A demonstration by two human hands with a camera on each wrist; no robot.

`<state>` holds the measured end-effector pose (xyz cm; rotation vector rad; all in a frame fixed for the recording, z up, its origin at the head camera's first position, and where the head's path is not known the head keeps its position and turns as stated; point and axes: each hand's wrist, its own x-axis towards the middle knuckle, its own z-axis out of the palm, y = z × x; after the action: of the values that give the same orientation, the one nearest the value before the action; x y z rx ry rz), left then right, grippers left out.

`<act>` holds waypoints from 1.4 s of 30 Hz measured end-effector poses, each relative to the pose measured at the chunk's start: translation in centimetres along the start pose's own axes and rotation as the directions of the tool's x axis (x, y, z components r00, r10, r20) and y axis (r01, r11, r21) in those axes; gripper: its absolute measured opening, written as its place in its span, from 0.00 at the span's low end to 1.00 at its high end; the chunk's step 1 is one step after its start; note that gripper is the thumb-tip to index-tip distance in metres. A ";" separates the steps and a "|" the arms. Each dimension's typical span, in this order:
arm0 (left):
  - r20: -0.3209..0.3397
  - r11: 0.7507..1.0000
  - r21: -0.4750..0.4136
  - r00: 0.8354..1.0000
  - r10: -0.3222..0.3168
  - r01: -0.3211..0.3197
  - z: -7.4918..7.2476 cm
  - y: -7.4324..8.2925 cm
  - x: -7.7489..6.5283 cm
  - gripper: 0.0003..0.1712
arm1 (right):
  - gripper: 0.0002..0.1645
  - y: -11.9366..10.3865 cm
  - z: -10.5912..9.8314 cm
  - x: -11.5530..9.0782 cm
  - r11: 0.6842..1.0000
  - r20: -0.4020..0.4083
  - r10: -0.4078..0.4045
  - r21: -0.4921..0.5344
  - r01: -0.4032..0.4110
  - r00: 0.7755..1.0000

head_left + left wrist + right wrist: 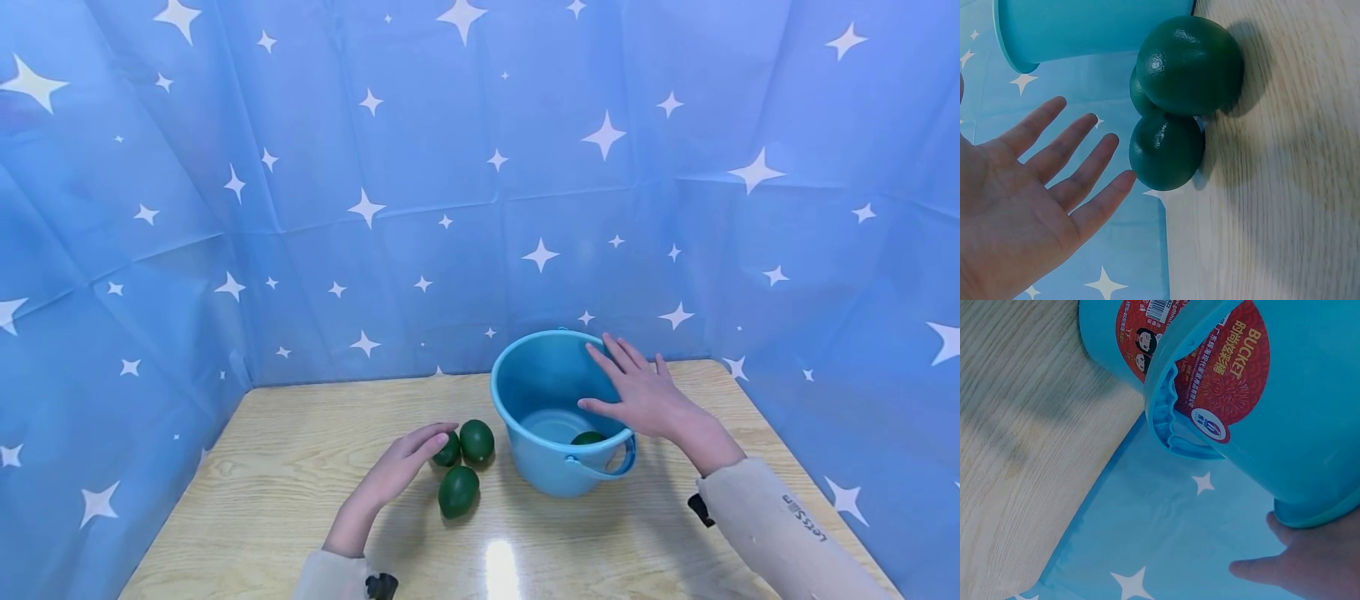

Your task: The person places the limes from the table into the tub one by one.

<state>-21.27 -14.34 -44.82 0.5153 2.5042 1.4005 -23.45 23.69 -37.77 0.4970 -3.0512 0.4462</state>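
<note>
A light blue bucket (536,458) stands on the wooden table, one dark green, avocado-like fruit (588,438) showing inside near its front wall. My right hand (637,396) is at the bucket's right rim, fingers spread over the opening; the right wrist view shows its fingers (1260,570) right by the rim. Left of the bucket, three more smooth green fruits (459,492) lie close together. My left hand (408,458) is beside them with fingers extended and nothing in it. In the left wrist view its palm faces the fruits, the little fingertip close to the nearest fruit (1166,151).
The bucket's handle (607,468) hangs at its front right, and a red label (1229,369) is on its side. A blue star-patterned cloth (420,208) rises behind and on both sides of the light wooden table (300,467).
</note>
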 end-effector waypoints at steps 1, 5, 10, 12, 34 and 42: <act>0.004 1.000 -0.001 1.000 -0.002 0.002 0.0 0.0 0.0 0.29 | 0.57 0.0 0.0 0.0 1.000 -0.001 -0.001 -0.001 0.001 1.000; 0.014 1.000 0.010 1.000 -0.009 0.009 0.1 -0.4 -0.1 0.30 | 0.56 0.0 0.0 0.0 1.000 0.000 -0.001 -0.003 0.001 1.000; 0.025 0.999 0.033 1.000 -0.019 0.018 0.2 -0.7 -0.2 0.30 | 0.57 0.1 0.0 0.1 1.000 0.006 -0.001 -0.005 0.001 1.000; 0.031 0.999 0.036 0.999 -0.019 0.018 0.2 -0.8 -0.2 0.31 | 0.57 0.2 0.0 0.1 1.000 0.008 -0.001 -0.008 0.001 1.000; 0.043 0.999 0.047 0.999 -0.027 0.025 0.3 -1.5 -0.5 0.34 | 0.56 0.1 0.0 0.1 1.000 -0.002 -0.001 -0.001 0.001 1.000; 0.045 0.999 0.051 0.999 -0.009 0.007 0.2 -1.9 -0.7 0.34 | 0.56 0.1 0.1 0.1 1.000 -0.004 0.001 -0.005 -0.001 1.000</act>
<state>-20.92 -15.33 -46.51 0.5403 2.5087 1.3100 -23.56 23.69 -37.88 0.4938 -3.0481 0.4382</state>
